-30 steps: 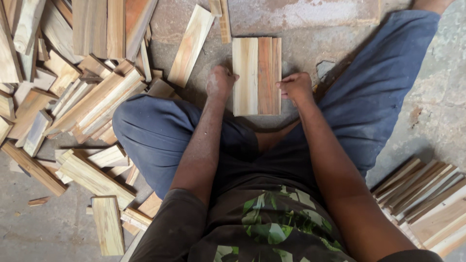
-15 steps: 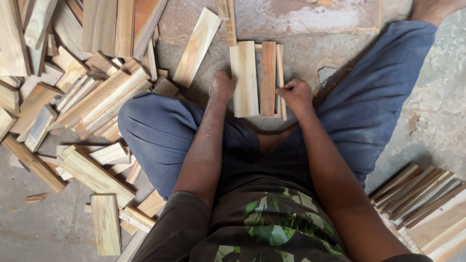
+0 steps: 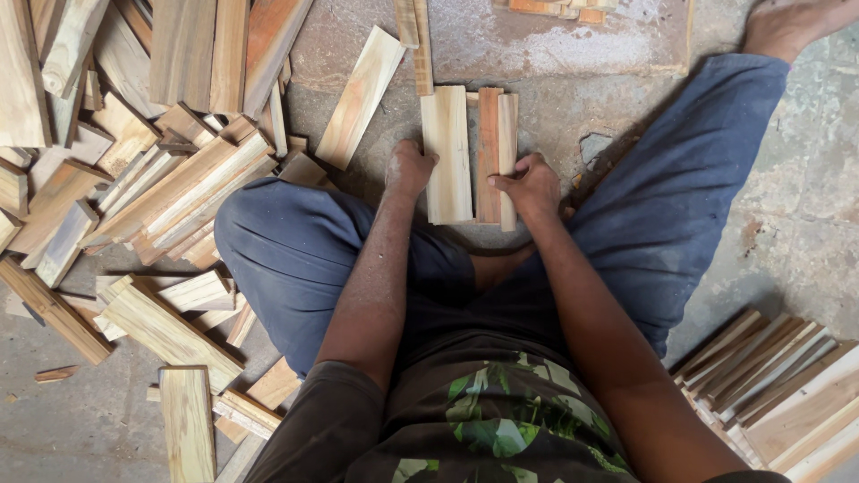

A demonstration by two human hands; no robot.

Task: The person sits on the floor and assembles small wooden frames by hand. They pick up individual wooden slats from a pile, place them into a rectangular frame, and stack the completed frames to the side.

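Grip status: both hands clamp a set of short boards.
Your left hand [image 3: 410, 168] and right hand [image 3: 530, 183] press the wood slats [image 3: 470, 152] together on the floor, just beyond your knees; squaring seems in hand, so keep edges flush.

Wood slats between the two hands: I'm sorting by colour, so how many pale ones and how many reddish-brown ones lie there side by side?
Pale: 2, the wide pale slat against the left hand and the narrow pale slat at the right hand
Reddish-brown: 1, the reddish-brown slat between them
Total: 3
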